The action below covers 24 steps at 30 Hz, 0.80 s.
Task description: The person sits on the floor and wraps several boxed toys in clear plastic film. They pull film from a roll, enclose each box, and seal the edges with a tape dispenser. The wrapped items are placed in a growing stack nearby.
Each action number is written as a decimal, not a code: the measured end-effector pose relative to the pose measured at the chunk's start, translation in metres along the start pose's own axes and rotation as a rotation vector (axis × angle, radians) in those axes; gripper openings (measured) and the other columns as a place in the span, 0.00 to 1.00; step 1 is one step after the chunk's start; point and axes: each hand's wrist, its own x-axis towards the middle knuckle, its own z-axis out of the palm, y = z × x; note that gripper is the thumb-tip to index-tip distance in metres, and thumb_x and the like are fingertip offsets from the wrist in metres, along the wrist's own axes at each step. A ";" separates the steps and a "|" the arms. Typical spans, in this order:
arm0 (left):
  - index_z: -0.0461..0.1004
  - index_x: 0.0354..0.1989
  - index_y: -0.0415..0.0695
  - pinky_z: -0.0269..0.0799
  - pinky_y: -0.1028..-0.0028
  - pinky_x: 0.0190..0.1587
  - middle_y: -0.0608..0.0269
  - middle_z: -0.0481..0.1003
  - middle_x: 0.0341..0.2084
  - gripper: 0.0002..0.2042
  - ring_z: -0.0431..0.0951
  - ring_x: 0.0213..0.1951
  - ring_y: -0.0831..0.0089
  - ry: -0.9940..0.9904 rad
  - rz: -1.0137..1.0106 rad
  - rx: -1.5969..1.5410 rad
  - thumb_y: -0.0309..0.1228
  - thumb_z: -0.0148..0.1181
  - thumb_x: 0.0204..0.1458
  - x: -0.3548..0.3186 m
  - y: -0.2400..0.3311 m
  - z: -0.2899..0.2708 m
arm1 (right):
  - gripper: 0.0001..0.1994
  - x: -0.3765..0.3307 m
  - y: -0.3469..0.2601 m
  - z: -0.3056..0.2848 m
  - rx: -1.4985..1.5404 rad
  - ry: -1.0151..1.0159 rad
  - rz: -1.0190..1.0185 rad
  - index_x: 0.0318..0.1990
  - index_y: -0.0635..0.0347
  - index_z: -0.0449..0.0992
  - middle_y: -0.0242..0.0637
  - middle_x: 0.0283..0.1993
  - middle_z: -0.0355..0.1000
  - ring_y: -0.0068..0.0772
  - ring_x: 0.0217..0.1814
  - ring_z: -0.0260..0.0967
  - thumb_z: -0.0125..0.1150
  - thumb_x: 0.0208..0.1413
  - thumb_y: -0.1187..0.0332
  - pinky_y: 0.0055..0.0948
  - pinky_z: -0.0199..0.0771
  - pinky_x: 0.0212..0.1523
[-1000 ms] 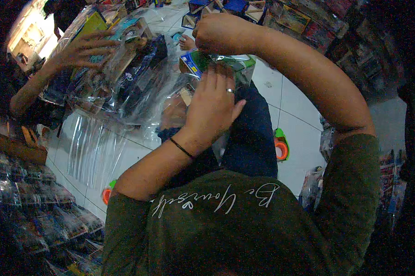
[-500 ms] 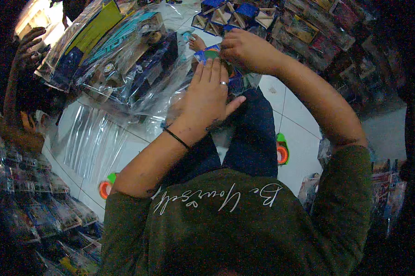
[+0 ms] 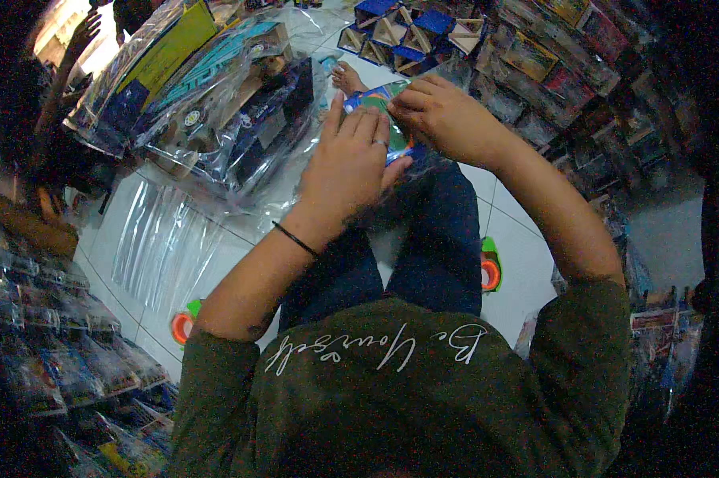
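Over my lap, across my dark trousers, lies a printed package in blue and green (image 3: pixel 399 137), with some orange on it. My left hand (image 3: pixel 346 159) rests flat on its left side, fingers stretched out, a ring on one of them and a black band at the wrist. At the package's far right part, my right hand (image 3: pixel 448 118) has its fingers bent and pressed together on the surface. Both hands cover much of the package, so its full shape is hidden.
Large packs in clear plastic (image 3: pixel 216 119) stand at far left. Clear plastic sleeves (image 3: pixel 164 247) lie on the white tiles. Blue boxes with triangular openings (image 3: pixel 407 36) sit ahead. Wrapped packages fill the right (image 3: pixel 534 60) and lower left (image 3: pixel 64 358). Another person's hand (image 3: pixel 86 30) shows at upper left.
My right hand has come nearer to me from the package's far edge. My left hand has shifted slightly left, and more of the package shows. The other person's hand has risen.
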 end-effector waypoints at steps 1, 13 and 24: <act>0.69 0.47 0.33 0.46 0.57 0.64 0.50 0.70 0.45 0.29 0.67 0.52 0.59 0.070 0.033 0.000 0.49 0.53 0.49 -0.001 0.000 0.001 | 0.19 -0.005 0.000 0.001 0.003 0.069 -0.039 0.45 0.59 0.75 0.36 0.42 0.69 0.37 0.49 0.64 0.58 0.41 0.68 0.38 0.59 0.58; 0.69 0.47 0.34 0.48 0.54 0.62 0.52 0.69 0.44 0.25 0.67 0.50 0.59 0.058 0.049 -0.021 0.44 0.55 0.49 0.003 0.010 0.007 | 0.30 -0.146 -0.075 0.033 -0.026 0.787 0.716 0.58 0.58 0.60 0.48 0.61 0.58 0.46 0.62 0.55 0.64 0.46 0.68 0.43 0.53 0.62; 0.63 0.53 0.32 0.47 0.56 0.64 0.42 0.63 0.53 0.32 0.58 0.59 0.48 0.106 0.121 0.153 0.47 0.55 0.47 0.012 0.050 0.003 | 0.07 0.033 0.043 -0.010 -0.021 -0.332 0.119 0.29 0.60 0.76 0.36 0.33 0.71 0.40 0.43 0.68 0.57 0.42 0.69 0.38 0.63 0.51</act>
